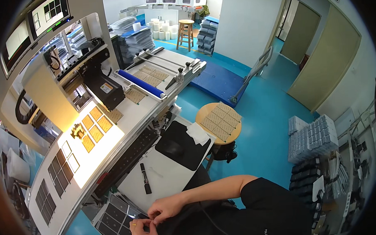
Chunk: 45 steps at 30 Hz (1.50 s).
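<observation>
My left hand [143,233] and my right hand [166,207] are close together at the bottom of the view, their fingertips bent inward and nearly meeting. Both are closed in a pinch; whatever lies between the fingers is too small to make out. A small dark piece with a shiny edge [134,212] shows just beyond the fingertips; I cannot tell whether it is held. Beside and beneath the hands lies a dark sheet divided into rectangular panels [114,214]. A black marker pen [145,178] rests on the white side table [132,186], beyond my right hand.
At left runs a machine's long white bed [99,155], with gridded brown and dark sheets and a blue roller [141,84]. A black mouse pad [185,145] is on the side table. Farther off are a round wooden stool [202,112], a blue trolley [220,82] and stacked trays [312,137].
</observation>
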{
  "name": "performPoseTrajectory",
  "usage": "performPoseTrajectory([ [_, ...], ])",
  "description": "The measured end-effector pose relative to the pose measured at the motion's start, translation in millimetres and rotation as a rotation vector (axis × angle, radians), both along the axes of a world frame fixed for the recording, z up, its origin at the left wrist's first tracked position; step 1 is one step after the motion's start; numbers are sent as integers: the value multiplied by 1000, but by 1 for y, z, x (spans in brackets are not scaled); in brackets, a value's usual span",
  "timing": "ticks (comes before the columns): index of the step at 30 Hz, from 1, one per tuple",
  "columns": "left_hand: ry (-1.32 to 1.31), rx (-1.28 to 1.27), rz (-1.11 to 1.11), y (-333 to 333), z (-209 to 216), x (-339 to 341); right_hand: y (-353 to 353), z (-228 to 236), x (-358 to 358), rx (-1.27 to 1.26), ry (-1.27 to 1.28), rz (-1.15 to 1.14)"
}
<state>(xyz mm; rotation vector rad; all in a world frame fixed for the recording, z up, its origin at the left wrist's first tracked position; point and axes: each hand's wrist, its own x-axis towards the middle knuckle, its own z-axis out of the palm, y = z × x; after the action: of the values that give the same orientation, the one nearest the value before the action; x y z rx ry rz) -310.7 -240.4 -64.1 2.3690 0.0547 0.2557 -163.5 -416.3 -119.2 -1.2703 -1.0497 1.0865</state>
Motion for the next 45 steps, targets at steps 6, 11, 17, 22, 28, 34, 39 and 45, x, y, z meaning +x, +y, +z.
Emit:
performPoseTrajectory([
  [6, 112, -68, -5, 7, -2, 2, -1, 3, -1, -25, -4, -47],
  [11, 23, -51, 43, -7, -12, 9, -11, -8, 7, 18, 14, -40],
  [17, 89, 61, 149, -23, -17, 28, -28, -22, 19, -133, -13, -86],
  [22, 19, 324, 334, -13, -20, 41, -32, -25, 19, -336, 212, -105],
  [28, 34, 293, 172, -9, -12, 37, -22, -20, 19, -345, 322, -80],
  [34, 26, 307, 210, 18, -16, 37, -13, -19, 14, -417, 251, -101],
  [39, -39, 388, 511, 117, -50, 26, -15, -26, 15, -430, 345, -104],
  [45, 112, 263, 1061, 339, -158, -99, -13, -24, 13, -418, 424, -143],
])
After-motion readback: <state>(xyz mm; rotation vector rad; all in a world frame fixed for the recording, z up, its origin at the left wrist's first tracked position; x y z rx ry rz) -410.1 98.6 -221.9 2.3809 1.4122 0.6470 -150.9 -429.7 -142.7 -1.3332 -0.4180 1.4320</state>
